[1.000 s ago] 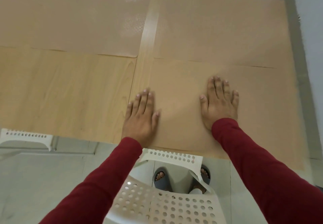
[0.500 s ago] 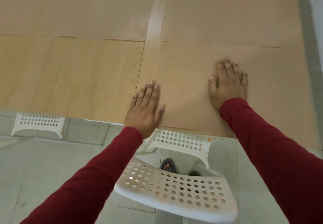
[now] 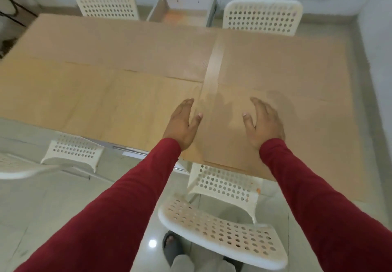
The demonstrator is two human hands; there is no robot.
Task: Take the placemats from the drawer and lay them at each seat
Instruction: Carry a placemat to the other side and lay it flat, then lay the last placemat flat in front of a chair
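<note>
Placemats: three tan sheets flat on the wooden table (image 3: pixel 84 106), nearly the same tone as the wood. Near-right placemat (image 3: pixel 307 136) in front of the closest white perforated chair (image 3: pixel 222 225), its near edge reaching the table's edge. Far-right placemat (image 3: pixel 282 61) just beyond it, edges meeting or slightly overlapping (hard to tell which). Far-left placemat (image 3: pixel 118 46) across a narrow strip of bare wood from the far-right one, lying before the far-left chair (image 3: pixel 107 3). Near-left quarter of the table bare wood, with another white chair (image 3: pixel 72 150) tucked below that edge. Left hand (image 3: pixel 183 126) open, fingers together and extended, holding nothing, at the left border of the near-right placemat; touching or just above, cannot tell. Right hand (image 3: pixel 264 123) likewise open and empty, fingers loosely spread, over the middle of the same placemat, faint shadow beneath. Both arms in red sleeves (image 3: pixel 118 208). Beyond the table, between the two far chairs, an open drawer (image 3: pixel 182 15) pulled out from a white unit against the wall. Far-right chair (image 3: pixel 263 17) beside it. Pale tiled floor (image 3: pixel 31 208) below, a foot in a grey sandal (image 3: pixel 171 246) visible.
</note>
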